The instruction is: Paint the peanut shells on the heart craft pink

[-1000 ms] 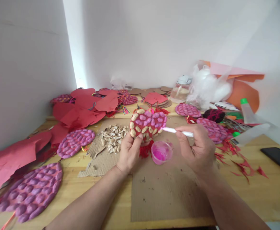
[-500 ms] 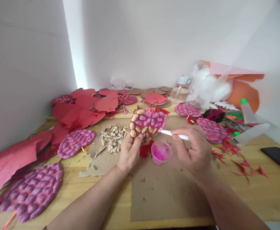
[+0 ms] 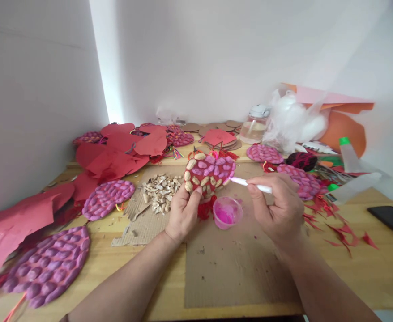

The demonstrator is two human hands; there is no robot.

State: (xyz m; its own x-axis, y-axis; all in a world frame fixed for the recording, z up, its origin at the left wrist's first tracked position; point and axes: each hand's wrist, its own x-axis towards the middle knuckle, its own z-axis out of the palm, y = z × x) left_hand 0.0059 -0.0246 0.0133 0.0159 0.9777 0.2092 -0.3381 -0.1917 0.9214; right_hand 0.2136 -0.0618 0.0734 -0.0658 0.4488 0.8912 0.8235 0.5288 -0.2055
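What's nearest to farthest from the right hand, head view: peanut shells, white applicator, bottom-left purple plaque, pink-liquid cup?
1. White applicator: in the right hand's grip
2. Pink-liquid cup: just left
3. Peanut shells: farther left
4. Purple plaque: far left, bottom

Peanut-studded heart (image 3: 208,171) partly pink; white brush (image 3: 241,182) at edge; pink-stained cup (image 3: 230,223) below.

cup (image 3: 228,224): clear, glossy plastic;
white tool (image 3: 264,188), right of the cup: smooth, plastic-looking;
peanut shells (image 3: 162,193), left of the cup: rough, matt;
cardboard (image 3: 237,277), under the cup: matt paper;
tabletop (image 3: 354,286), right of the cup: smooth wood
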